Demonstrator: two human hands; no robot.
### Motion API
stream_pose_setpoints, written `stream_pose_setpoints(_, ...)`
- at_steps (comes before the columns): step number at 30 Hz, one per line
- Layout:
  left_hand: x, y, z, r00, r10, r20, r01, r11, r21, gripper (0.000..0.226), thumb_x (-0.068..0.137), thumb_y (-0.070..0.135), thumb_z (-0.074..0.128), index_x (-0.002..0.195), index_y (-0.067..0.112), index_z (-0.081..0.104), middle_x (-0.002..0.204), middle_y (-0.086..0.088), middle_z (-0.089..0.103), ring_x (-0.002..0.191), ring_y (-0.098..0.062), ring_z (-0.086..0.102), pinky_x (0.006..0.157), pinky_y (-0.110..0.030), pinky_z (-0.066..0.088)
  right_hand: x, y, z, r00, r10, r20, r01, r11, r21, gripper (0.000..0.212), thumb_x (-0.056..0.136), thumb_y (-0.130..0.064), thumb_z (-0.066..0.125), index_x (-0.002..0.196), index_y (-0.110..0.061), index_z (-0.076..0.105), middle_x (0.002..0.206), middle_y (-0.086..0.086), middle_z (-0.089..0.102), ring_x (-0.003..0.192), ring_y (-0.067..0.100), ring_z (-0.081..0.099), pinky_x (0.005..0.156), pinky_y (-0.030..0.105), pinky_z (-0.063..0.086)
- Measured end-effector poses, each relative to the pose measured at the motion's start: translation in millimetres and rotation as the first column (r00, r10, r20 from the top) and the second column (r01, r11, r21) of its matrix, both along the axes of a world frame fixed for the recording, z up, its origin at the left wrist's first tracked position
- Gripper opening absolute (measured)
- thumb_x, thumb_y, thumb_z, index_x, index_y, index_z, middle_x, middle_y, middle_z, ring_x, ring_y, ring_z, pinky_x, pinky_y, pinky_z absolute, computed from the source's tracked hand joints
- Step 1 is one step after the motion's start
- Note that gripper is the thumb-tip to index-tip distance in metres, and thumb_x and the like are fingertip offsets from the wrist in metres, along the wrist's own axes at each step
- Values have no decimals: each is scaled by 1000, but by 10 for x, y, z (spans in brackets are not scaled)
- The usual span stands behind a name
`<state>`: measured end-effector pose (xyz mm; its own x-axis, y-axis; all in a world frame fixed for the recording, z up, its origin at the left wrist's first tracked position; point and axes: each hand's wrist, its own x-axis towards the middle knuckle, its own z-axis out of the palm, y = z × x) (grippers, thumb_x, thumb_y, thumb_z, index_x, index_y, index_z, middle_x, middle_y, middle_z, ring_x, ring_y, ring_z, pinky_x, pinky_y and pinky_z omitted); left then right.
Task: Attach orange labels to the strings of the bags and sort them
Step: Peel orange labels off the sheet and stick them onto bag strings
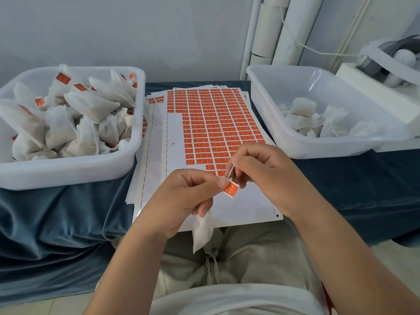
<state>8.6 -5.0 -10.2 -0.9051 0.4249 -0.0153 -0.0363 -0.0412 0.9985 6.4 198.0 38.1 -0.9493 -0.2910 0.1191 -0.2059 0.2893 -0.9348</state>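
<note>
My left hand [186, 196] pinches an orange label [231, 189] between thumb and forefinger, and a white bag [201, 230] hangs below from its lower fingers. My right hand [261, 173] holds the bag's thin white string [229, 172] taut just above the label. Both hands hover over the near part of a label sheet [216, 123] full of orange stickers. The white bin on the left [68, 171] holds several bags with orange labels. The bin on the right [318, 151] holds several bags without labels.
More label sheets [147, 169] lie stacked under the top one on a dark blue cloth [56, 212]. White pipes [272, 30] stand at the back wall. A white machine with a cord [386, 64] sits behind the right bin. My lap is below.
</note>
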Motion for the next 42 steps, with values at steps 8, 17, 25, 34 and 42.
stream_pose_setpoints(8, 19, 45, 12, 971, 184, -152, -191, 981, -37, 26, 87, 46, 74, 82, 22, 80, 53, -7, 50, 48, -13, 42, 51, -17, 40, -79, -61, -117, 982, -33, 184, 44, 997, -56, 36, 105, -55, 49, 105, -26, 71, 90, 2, 78, 84, 19, 76, 78, 34, 63)
stream_pose_setpoints(17, 29, 86, 6, 894, 370, -253, -391, 919, -37, 16, 95, 43, 69, 88, 34, 81, 56, -2, 64, 48, -7, 53, 54, -15, 47, -76, -18, -204, 998, 14, 64, -15, 1000, 8, 25, 105, -40, 59, 99, -21, 75, 88, -3, 79, 80, 18, 77, 67, 24, 61)
stream_pose_setpoints(25, 67, 146, 22, 876, 382, -295, -411, 911, -42, 16, 102, 35, 65, 90, 30, 76, 60, 2, 65, 52, -5, 55, 55, -16, 46, -74, -62, -256, 997, -4, -78, 9, 998, 67, 14, 104, -30, 66, 95, -21, 70, 83, -7, 76, 79, 16, 75, 68, 23, 59)
stream_pose_setpoints(34, 90, 203, 49, 858, 417, -301, -449, 893, -42, 25, 106, 30, 60, 85, 35, 73, 70, 11, 65, 62, -1, 55, 58, -12, 46, -55, -89, -254, 998, 21, -54, -19, 999, 47, 18, 106, -30, 59, 92, -22, 67, 80, -5, 73, 74, 15, 72, 69, 24, 59)
stream_pose_setpoints(42, 95, 222, 73, 857, 419, -300, -442, 897, -9, 23, 105, 28, 63, 88, 35, 76, 78, 10, 74, 67, -2, 65, 61, -11, 49, -15, -145, -282, 992, -16, -125, 20, 999, 31, 18, 106, -28, 59, 90, -20, 63, 75, -5, 70, 72, 14, 70, 68, 20, 57)
